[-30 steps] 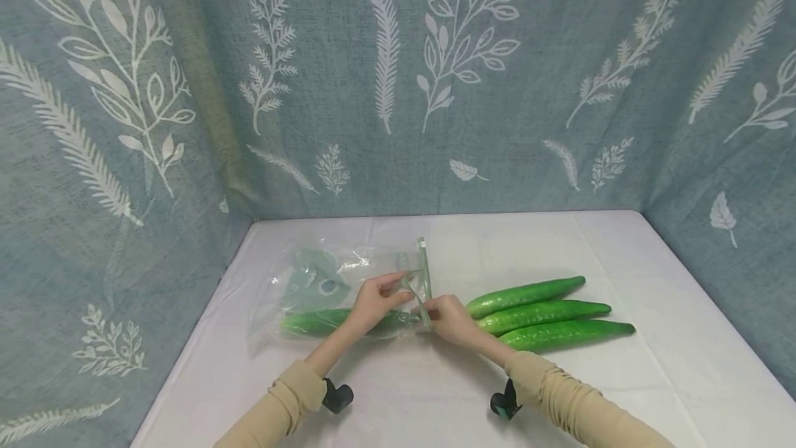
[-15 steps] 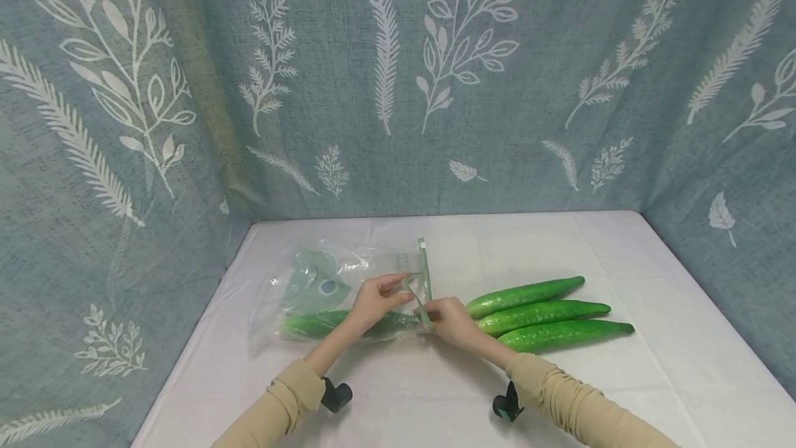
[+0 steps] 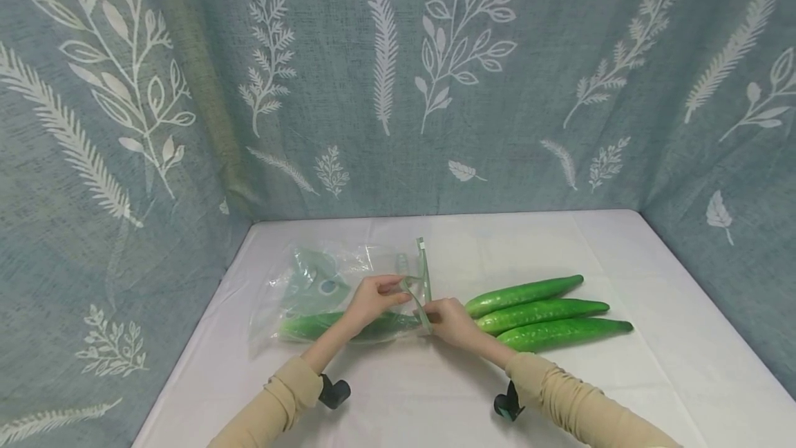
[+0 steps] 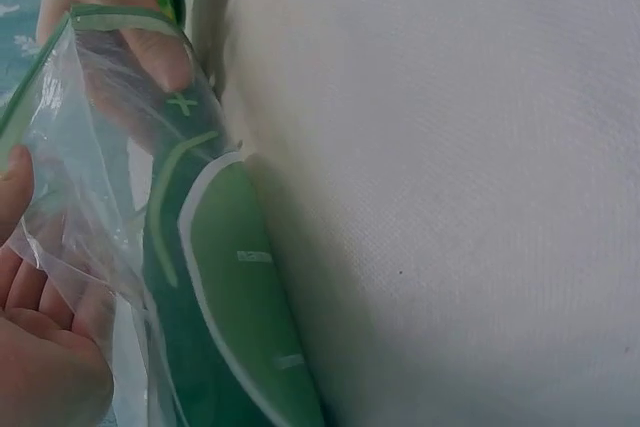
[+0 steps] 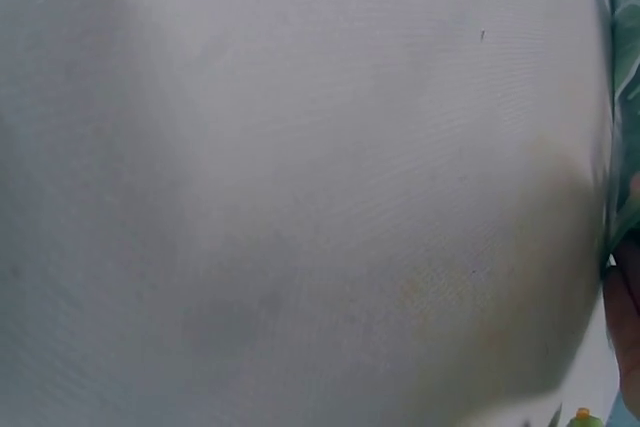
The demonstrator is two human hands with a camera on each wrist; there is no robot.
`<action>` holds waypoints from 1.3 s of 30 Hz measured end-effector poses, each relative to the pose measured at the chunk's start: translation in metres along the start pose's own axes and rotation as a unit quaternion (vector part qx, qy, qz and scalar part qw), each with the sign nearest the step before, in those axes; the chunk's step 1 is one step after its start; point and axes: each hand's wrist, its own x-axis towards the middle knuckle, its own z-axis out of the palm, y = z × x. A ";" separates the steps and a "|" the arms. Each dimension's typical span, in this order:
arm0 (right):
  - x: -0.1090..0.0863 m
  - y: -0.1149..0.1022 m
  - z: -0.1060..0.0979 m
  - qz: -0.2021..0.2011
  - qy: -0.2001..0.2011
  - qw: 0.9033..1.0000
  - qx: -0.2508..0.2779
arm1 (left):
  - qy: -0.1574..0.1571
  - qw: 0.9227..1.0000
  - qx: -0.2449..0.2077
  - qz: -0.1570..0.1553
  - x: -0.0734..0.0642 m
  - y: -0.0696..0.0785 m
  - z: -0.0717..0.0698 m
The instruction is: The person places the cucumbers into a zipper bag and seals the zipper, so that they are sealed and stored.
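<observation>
A clear zip bag [image 3: 385, 254] with green print lies on the left of the table, its green-edged mouth facing right. Inside it, along the near side, rests a long green cucumber [image 3: 311, 325]. My left hand [image 3: 370, 301] pinches the bag's film at the mouth between thumb and fingers, and the mouth gapes there. With my right hand [image 3: 450, 321] I grip the near corner of the mouth. In the left wrist view the right thumb [image 4: 160, 59] shows through the film. Only part of the right hand [image 5: 625, 337] appears at the right wrist view's edge.
Three more cucumbers [image 3: 544, 315] lie side by side just right of my right hand. A white cloth [image 3: 423, 406] covers the table. Blue-grey curtains [image 3: 348, 88] with white leaf prints stand behind and at both sides.
Both hands keep their hold on the bag's mouth and have hardly moved. The left hand and the bag's near side have sunk very slightly toward me.
</observation>
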 end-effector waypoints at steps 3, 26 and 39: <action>0.000 0.000 0.001 0.001 0.000 1.000 -0.006 | 0.000 1.000 -0.006 -0.014 0.000 -0.001 0.000; -0.001 0.000 0.003 -0.011 0.012 1.000 -0.018 | -0.008 0.997 -0.029 -0.067 -0.001 0.003 -0.003; 0.001 -0.002 -0.004 -0.012 -0.007 1.000 -0.007 | -0.013 0.997 -0.028 -0.073 -0.002 -0.001 -0.002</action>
